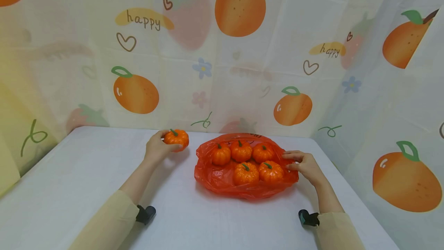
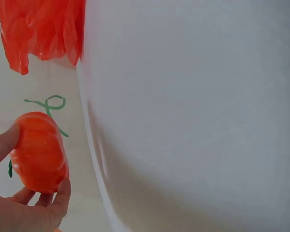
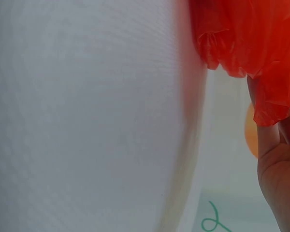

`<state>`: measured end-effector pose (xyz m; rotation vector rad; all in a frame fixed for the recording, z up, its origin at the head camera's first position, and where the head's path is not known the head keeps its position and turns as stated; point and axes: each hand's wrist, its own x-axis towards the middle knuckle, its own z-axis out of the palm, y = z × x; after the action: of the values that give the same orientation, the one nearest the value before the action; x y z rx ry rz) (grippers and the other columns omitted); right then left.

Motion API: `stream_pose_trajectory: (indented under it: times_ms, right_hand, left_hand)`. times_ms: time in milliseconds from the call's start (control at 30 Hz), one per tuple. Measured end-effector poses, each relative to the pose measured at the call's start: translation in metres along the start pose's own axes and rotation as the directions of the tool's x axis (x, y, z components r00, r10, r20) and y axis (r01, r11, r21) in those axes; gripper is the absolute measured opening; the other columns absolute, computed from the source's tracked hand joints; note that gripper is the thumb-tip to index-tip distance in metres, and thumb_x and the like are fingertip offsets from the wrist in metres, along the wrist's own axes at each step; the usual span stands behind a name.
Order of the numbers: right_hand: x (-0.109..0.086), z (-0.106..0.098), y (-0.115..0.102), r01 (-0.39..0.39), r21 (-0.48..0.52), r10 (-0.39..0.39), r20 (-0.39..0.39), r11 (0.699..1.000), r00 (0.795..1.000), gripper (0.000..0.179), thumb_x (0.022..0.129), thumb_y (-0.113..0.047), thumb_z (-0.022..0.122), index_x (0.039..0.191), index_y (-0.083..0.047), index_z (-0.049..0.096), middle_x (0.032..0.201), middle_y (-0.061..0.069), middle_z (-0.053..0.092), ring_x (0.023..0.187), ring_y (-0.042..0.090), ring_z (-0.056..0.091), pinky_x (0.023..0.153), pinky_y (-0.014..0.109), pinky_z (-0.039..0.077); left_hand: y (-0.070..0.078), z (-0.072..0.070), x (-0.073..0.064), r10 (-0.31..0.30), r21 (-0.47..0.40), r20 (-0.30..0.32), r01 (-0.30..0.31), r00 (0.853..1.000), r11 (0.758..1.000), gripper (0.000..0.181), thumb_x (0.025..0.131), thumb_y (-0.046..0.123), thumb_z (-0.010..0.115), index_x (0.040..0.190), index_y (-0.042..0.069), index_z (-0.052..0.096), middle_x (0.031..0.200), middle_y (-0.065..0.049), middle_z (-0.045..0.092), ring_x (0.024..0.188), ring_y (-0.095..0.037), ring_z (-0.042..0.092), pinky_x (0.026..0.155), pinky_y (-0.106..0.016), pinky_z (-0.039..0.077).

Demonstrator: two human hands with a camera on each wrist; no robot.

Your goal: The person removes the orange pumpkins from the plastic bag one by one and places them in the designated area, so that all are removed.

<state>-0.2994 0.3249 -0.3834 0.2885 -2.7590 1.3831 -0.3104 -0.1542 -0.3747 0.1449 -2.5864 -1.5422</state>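
A small orange toy pumpkin (image 1: 177,140) with a green stem is held up by my left hand (image 1: 157,149), left of the bag and just above the table. The left wrist view shows thumb and fingers around this pumpkin (image 2: 40,153). A red plastic bag (image 1: 222,188) lies wide open in the middle, with several similar pumpkins (image 1: 246,173) in it. At the bag's right side, my right hand (image 1: 308,167) pinches its edge. Up close in the right wrist view, the crumpled red bag (image 3: 270,94) sits between thumb and fingers and partly hides them.
A white-covered table (image 1: 194,223) stretches under both arms. Behind it hangs a pale curtain (image 1: 222,72) printed with oranges, flowers and the word happy; it continues down the right side. Dark bands (image 1: 145,214) sit on both wrists.
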Motion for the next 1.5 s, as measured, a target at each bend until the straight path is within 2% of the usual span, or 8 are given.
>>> stream_pose_trajectory:
  times_ms: [167, 300, 400, 600, 667, 967, 1333, 1500]
  right_hand:
    - [-0.001, -0.001, 0.0, 0.013, 0.02, -0.013, -0.002, 1.0, 1.0, 0.037, 0.086, -0.006, 0.066, 0.121, 0.003, 0.068, 0.138, 0.025, 0.057, 0.131, 0.042, 0.049, 0.089, 0.014, 0.049]
    - [-0.002, 0.0, 0.0, 0.019, 0.022, -0.019, 0.001, 1.0, 1.0, 0.036, 0.086, -0.005, 0.066, 0.121, 0.003, 0.068, 0.138, 0.025, 0.058, 0.132, 0.042, 0.049, 0.087, 0.011, 0.047]
    - [-0.002, 0.0, 0.001, 0.02, 0.011, -0.02, 0.003, 1.0, 1.0, 0.036, 0.086, -0.006, 0.066, 0.12, 0.003, 0.069, 0.137, 0.025, 0.058, 0.133, 0.042, 0.049, 0.091, 0.015, 0.048]
    - [-0.002, 0.001, 0.0, 0.021, 0.001, -0.021, 0.004, 1.0, 1.0, 0.036, 0.086, -0.006, 0.065, 0.12, 0.002, 0.069, 0.137, 0.024, 0.059, 0.133, 0.042, 0.049, 0.103, 0.043, 0.053]
    - [-0.002, 0.001, 0.001, 0.023, 0.001, -0.023, 0.005, 1.0, 1.0, 0.036, 0.086, -0.006, 0.065, 0.12, 0.002, 0.069, 0.137, 0.024, 0.059, 0.133, 0.042, 0.049, 0.104, 0.047, 0.052]
    - [-0.001, 0.0, 0.002, 0.032, 0.0, -0.032, 0.011, 0.999, 0.999, 0.035, 0.086, -0.006, 0.065, 0.12, 0.001, 0.069, 0.137, 0.024, 0.059, 0.132, 0.042, 0.049, 0.101, 0.042, 0.054]
    - [-0.001, 0.0, 0.003, 0.025, 0.013, -0.025, 0.012, 1.0, 1.0, 0.036, 0.085, -0.006, 0.065, 0.12, 0.002, 0.069, 0.138, 0.024, 0.058, 0.134, 0.043, 0.047, 0.103, 0.05, 0.052]
    - [0.0, 0.001, 0.004, 0.013, 0.001, -0.013, 0.01, 1.0, 1.0, 0.037, 0.085, -0.007, 0.065, 0.12, 0.001, 0.069, 0.139, 0.024, 0.057, 0.134, 0.043, 0.047, 0.102, 0.047, 0.053]
  left_hand:
    - [-0.006, -0.001, 0.002, -0.032, 0.039, 0.011, 0.032, 0.999, 0.999, 0.076, 0.084, 0.023, 0.073, 0.147, -0.002, 0.038, 0.15, -0.025, 0.042, 0.137, -0.041, 0.042, 0.117, -0.053, 0.038]
    - [-0.012, -0.001, 0.005, -0.044, 0.075, 0.025, 0.042, 0.999, 0.996, 0.078, 0.083, 0.024, 0.074, 0.147, -0.002, 0.037, 0.15, -0.026, 0.042, 0.136, -0.042, 0.041, 0.117, -0.054, 0.037]
    - [-0.015, -0.001, 0.005, -0.051, 0.086, 0.03, 0.048, 0.998, 0.995, 0.079, 0.083, 0.024, 0.074, 0.147, -0.002, 0.036, 0.151, -0.026, 0.042, 0.136, -0.042, 0.041, 0.117, -0.054, 0.036]
    - [-0.021, -0.002, 0.006, -0.029, 0.122, 0.028, 0.026, 0.999, 0.992, 0.078, 0.083, 0.022, 0.075, 0.146, -0.004, 0.038, 0.149, -0.028, 0.043, 0.135, -0.043, 0.042, 0.117, -0.054, 0.036]
    - [-0.022, -0.002, 0.006, -0.031, 0.131, 0.029, 0.027, 0.999, 0.991, 0.078, 0.082, 0.022, 0.075, 0.145, -0.005, 0.038, 0.148, -0.028, 0.043, 0.135, -0.044, 0.043, 0.117, -0.055, 0.036]
    - [-0.025, -0.003, 0.007, -0.045, 0.155, 0.05, 0.036, 0.998, 0.987, 0.078, 0.083, 0.019, 0.074, 0.145, -0.007, 0.036, 0.148, -0.03, 0.042, 0.135, -0.045, 0.042, 0.118, -0.056, 0.034]
    - [-0.023, -0.004, 0.004, -0.046, 0.173, 0.067, 0.034, 0.997, 0.984, 0.075, 0.085, 0.018, 0.072, 0.144, -0.01, 0.034, 0.146, -0.033, 0.042, 0.133, -0.047, 0.042, 0.116, -0.057, 0.036]
    - [-0.023, -0.004, 0.004, -0.042, 0.166, 0.071, 0.03, 0.997, 0.986, 0.075, 0.085, 0.016, 0.072, 0.144, -0.011, 0.034, 0.146, -0.033, 0.041, 0.134, -0.047, 0.041, 0.116, -0.057, 0.036]
